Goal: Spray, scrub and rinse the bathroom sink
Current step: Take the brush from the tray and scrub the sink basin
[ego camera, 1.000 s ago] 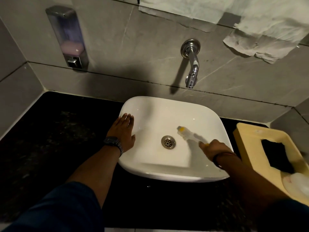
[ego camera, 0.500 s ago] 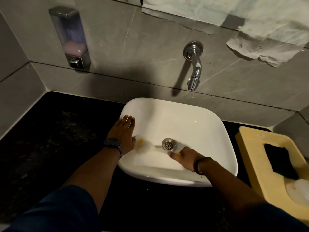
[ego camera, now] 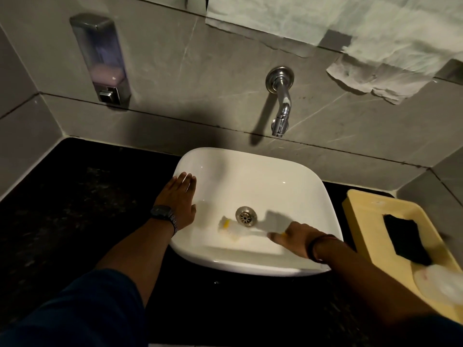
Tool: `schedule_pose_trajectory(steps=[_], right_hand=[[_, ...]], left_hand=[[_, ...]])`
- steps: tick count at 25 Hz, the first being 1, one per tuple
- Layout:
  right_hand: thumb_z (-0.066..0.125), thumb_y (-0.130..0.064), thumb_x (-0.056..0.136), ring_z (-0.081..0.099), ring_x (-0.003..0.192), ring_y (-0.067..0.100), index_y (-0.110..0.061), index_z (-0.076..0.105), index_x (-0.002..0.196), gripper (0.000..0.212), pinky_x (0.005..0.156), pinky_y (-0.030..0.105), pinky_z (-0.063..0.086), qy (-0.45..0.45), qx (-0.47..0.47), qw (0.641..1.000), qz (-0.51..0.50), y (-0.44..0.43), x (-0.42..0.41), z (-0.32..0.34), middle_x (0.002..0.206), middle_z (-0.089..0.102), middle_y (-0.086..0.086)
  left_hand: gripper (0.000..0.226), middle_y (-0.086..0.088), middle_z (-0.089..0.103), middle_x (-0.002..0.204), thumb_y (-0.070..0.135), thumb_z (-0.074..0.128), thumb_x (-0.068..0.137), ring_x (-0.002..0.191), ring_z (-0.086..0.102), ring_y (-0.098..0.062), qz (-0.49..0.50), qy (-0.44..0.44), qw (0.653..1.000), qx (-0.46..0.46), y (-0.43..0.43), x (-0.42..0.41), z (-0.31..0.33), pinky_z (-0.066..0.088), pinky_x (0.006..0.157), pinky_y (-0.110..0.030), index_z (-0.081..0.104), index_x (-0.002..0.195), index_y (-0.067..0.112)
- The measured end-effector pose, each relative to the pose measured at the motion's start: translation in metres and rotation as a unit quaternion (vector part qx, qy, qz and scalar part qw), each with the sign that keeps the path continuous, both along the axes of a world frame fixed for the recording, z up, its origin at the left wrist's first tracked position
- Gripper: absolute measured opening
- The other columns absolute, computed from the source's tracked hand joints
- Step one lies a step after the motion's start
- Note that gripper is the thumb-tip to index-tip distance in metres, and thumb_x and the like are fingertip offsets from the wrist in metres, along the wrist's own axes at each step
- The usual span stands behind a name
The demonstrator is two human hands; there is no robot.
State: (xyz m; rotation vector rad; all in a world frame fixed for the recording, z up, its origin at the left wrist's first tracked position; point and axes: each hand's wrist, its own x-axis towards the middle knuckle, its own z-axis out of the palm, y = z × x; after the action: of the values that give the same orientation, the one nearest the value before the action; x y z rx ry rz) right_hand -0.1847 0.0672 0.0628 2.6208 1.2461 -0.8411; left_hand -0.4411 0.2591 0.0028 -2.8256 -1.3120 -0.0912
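Scrubbing stage, judged. Brush [ego camera: 231, 227]: lies in sink [ego camera: 250, 176] just near-left of drain [ego camera: 246, 216], long axis left-right, blurred. Right hand [ego camera: 294, 237]: nearer, closed round handle at right. Left hand [ego camera: 179, 196]: flat, fingers together, on left rim.

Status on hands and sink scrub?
Left hand flat on white ceramic sink rim. Right hand grips white-and-yellow scrub brush beside drain. Nothing blocking.

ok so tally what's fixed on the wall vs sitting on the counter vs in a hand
on the wall: 2, soap dispenser, tap
on the counter: 2, sink, yellow tray
in a hand: 1, brush in the right hand
total: 5
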Motion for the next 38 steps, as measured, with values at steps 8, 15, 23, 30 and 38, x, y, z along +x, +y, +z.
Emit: schedule_pose_trajectory(steps=[8,15,23,30,38], right_hand=[[0.045,-0.069,0.082,0.059,0.075,0.018,-0.020,0.055,0.118,0.061,0.065,0.027,0.041,0.014,0.112,0.994,0.004,0.034,-0.024,-0.023,0.087,0.064,-0.001],[0.046,-0.076,0.074,0.066,0.082,0.014,-0.023,0.060,0.101,0.061,0.070,0.028,0.042,0.106,0.074,0.990,0.053,0.026,-0.033,-0.025,0.079,0.068,-0.008],[0.051,-0.064,0.084,0.057,0.055,0.024,-0.002,0.062,0.103,0.065,0.053,0.027,0.042,0.030,-0.023,0.988,-0.147,-0.021,0.042,0.022,0.079,0.064,0.015],[0.045,-0.067,0.085,0.063,0.095,0.032,-0.011,0.058,0.112,0.063,0.073,0.032,0.045,-0.016,0.096,0.991,-0.092,0.037,-0.027,-0.007,0.101,0.066,0.012],[0.047,-0.066,0.083,0.061,0.104,0.033,-0.015,0.054,0.122,0.065,0.082,0.034,0.044,0.031,0.113,0.993,-0.023,0.030,-0.017,-0.023,0.115,0.064,0.014]], left_hand=[[0.074,-0.010,0.014,0.158,0.037,0.043,0.090,0.146,0.007,-0.026,-0.001,-0.016,1.000,-0.003,0.001,0.000,-0.002,0.006,0.119,-0.039,0.005,0.146,0.007],[0.074,-0.010,0.015,0.158,0.036,0.043,0.089,0.146,0.007,-0.025,-0.006,-0.011,1.000,0.004,0.002,0.000,-0.002,0.005,0.119,-0.039,0.006,0.146,0.007],[0.075,-0.011,0.018,0.157,0.034,0.046,0.087,0.146,0.009,-0.026,-0.010,-0.005,1.000,0.007,0.001,-0.001,-0.004,0.008,0.119,-0.040,0.009,0.146,0.006],[0.074,-0.010,0.013,0.158,0.035,0.042,0.090,0.146,0.006,-0.025,-0.007,0.006,1.000,-0.005,0.001,-0.001,-0.001,0.005,0.119,-0.039,0.004,0.147,0.007],[0.073,-0.010,0.013,0.158,0.033,0.042,0.089,0.146,0.005,-0.026,-0.011,0.014,1.000,0.002,0.001,0.001,-0.001,0.003,0.119,-0.040,0.004,0.147,0.006]])
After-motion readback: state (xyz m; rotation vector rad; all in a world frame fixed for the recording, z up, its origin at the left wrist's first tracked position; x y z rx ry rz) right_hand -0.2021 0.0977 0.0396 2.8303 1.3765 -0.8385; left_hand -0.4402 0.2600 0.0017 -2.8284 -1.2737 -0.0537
